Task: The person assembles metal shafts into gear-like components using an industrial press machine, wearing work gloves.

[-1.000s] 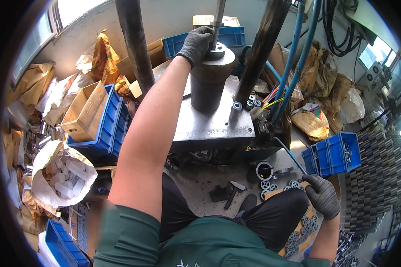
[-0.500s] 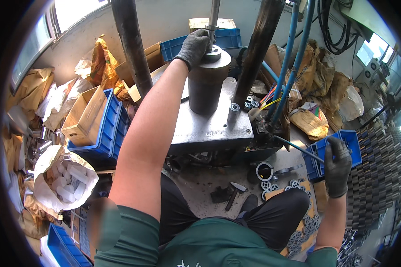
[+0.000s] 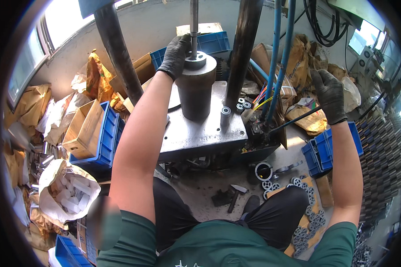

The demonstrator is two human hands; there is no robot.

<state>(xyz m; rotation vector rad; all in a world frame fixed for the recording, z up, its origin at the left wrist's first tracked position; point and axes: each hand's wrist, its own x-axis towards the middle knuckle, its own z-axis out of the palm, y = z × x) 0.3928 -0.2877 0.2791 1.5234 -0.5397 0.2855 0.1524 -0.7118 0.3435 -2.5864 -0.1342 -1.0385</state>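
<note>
A dark thick cylinder (image 3: 195,95) stands upright on the metal press table (image 3: 174,140). On its top lies a round grey wheel-like part (image 3: 200,59) with openings. A vertical metal rod (image 3: 194,22) with a collar comes down to that part. My left hand (image 3: 174,57), in a dark glove, is closed at the rod just above the part, its fingertips partly hidden. My right hand (image 3: 330,95), also gloved, is raised at the right around the outer end of a dark lever (image 3: 296,118). The lever slants up from the press's right side.
Two dark columns (image 3: 116,49) (image 3: 243,49) flank the cylinder. Small bearings (image 3: 240,107) stand at the table's right. A hammer (image 3: 237,196) and several wheel-like parts (image 3: 314,218) lie below. Blue crates (image 3: 332,147) (image 3: 98,142) and a sack of white pieces (image 3: 69,191) stand at the sides.
My right hand has risen with the lever, which now slopes upward instead of downward. My left hand stays at the rod. The whole view has shifted slightly.
</note>
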